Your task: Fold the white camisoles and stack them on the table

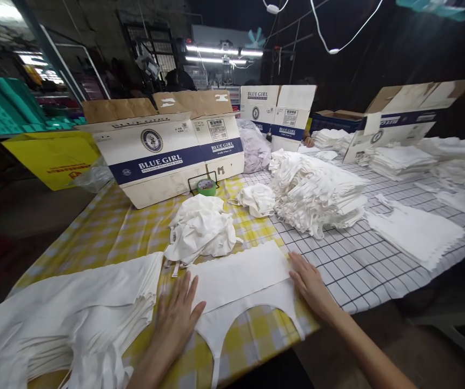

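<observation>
A white strappy top (240,278) lies spread on the yellow checked cloth in front of me, its straps toward the table's near edge. My left hand (179,313) rests at its left side with the fingers stretched out. At the right side my right hand (309,283) lies with extended fingers touching the fabric's edge. To the left, a thick stack of flat white garments (106,292) reaches close to my left hand. Just beyond the top sits a crumpled heap of white garments (202,224).
Blue Girl cartons (167,146) stand along the back, with a roll of green tape (206,187) before them. A large white garment pile (317,189) and a single flat garment (417,227) lie on the grid cloth. Another person's hand (309,141) shows behind.
</observation>
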The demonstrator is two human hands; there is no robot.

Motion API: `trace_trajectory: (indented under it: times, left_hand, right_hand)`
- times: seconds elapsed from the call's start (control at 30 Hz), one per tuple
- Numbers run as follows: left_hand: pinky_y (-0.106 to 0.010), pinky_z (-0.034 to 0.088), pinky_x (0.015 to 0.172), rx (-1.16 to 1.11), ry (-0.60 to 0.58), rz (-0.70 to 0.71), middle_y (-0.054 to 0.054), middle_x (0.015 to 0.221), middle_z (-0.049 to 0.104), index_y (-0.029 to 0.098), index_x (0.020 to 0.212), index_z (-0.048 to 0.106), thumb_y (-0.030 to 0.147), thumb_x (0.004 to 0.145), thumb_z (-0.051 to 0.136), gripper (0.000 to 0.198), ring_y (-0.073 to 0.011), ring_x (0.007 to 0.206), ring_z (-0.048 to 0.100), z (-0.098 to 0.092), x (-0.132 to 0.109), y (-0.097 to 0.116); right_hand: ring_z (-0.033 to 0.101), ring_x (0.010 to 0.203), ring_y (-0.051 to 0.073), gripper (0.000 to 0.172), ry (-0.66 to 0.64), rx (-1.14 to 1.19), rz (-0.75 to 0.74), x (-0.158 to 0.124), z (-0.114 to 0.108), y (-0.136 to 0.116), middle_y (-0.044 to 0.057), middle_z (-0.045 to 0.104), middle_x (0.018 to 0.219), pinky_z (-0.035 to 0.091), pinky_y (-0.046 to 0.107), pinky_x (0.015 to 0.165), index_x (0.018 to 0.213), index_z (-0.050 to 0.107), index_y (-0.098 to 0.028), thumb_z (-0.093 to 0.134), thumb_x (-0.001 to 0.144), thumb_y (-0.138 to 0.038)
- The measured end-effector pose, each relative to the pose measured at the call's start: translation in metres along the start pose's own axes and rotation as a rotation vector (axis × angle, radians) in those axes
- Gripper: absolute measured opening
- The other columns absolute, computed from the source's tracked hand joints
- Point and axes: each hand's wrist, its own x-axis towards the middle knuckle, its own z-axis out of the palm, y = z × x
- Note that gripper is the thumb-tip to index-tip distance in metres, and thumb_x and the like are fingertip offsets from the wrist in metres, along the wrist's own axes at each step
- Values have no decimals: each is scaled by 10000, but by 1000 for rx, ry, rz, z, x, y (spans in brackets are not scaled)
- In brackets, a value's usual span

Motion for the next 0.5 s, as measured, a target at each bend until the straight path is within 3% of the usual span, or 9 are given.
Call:
trace_trajectory:
  times: [0.1,0.17,0.27,0.4,0.5]
  left_hand:
    - [-587,77,1044,62,98,-11,-67,1475,185,214,1368,322,398,838,394,566,-288,1360,104,-1,4,8]
    - [-583,62,1051,54,159,43,-60,1477,175,206,1371,316,364,839,397,560,-278,1362,97,-5,11,21]
    - [-559,79,1065,-19,179,191,-51,1480,171,213,1388,272,355,850,398,570,-264,1361,115,-15,28,58]
    - [-557,44,1070,-122,158,395,-48,1486,152,245,1396,237,323,837,454,605,-269,1363,102,-26,52,133]
    - [-559,48,1070,-193,86,504,-42,1493,121,264,1406,191,348,832,474,645,-271,1365,77,-22,64,181]
  right_hand:
    - [536,988,242,258,169,317,72,-60,-11,-13,88,594,1057,420,353,851,1048,557,-236,395,886,-353]
    - [561,777,236,204,105,442,159,-101,-4,-15,75,605,827,445,325,698,852,592,-240,429,869,-362]
    - [557,809,253,241,-21,473,331,-143,22,-6,75,601,815,429,349,762,791,613,-231,471,836,-421]
    - [424,1158,326,506,-76,536,645,-149,50,7,123,533,1180,346,410,941,1076,591,-193,584,705,-537]
    - [461,1114,310,535,-98,665,591,-138,53,3,103,579,1108,363,383,913,1049,611,-182,608,668,-558]
